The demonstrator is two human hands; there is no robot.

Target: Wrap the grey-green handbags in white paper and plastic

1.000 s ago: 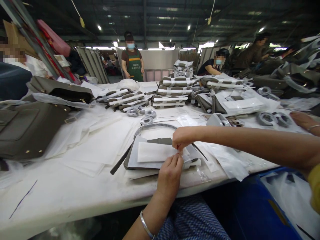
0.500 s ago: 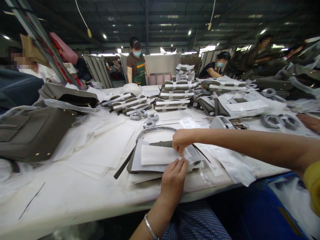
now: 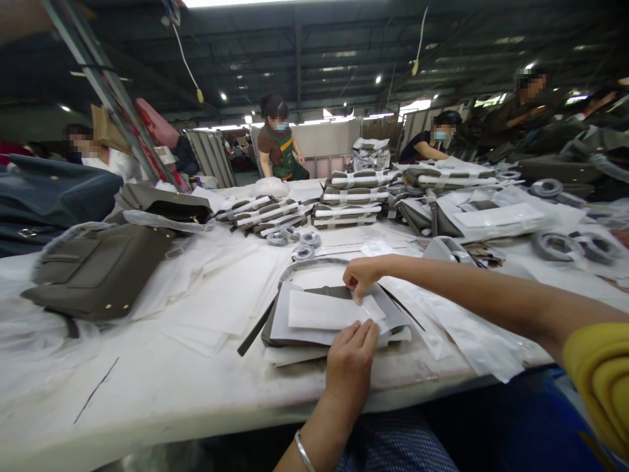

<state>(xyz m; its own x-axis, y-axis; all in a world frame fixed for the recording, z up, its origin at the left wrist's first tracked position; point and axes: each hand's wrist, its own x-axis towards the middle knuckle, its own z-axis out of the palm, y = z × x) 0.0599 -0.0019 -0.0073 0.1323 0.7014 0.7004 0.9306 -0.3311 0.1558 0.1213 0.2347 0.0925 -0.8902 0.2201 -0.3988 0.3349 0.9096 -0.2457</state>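
Note:
A flattened dark olive handbag (image 3: 330,290) lies on the table, with a loop handle (image 3: 314,263) wrapped in grey film behind it. On top rest a pale grey sheet (image 3: 281,313) and a folded white padded sheet (image 3: 319,310). My right hand (image 3: 362,275) is closed above the right part of the padded sheet, thumb pointing down onto a shiny clear strip (image 3: 364,305), seemingly tape. My left hand (image 3: 351,360) is closed at the near edge of the padding, fingertips just below that strip. What the left fingertips pinch is hidden. A dark strap (image 3: 256,328) sticks out left.
Stacked wrapped bag pieces (image 3: 351,196) and rolled grey-wrapped handles (image 3: 303,246) lie behind. Olive bags (image 3: 113,262) and loose white sheets (image 3: 211,295) are on the left. Plastic bags (image 3: 466,328) lie right, near the table edge (image 3: 196,426). Co-workers (image 3: 280,144) stand across the table.
The camera view has shifted, so the scene sits further right. My hands stay at the padded sheet; the right thumb and the clear strip now show more plainly.

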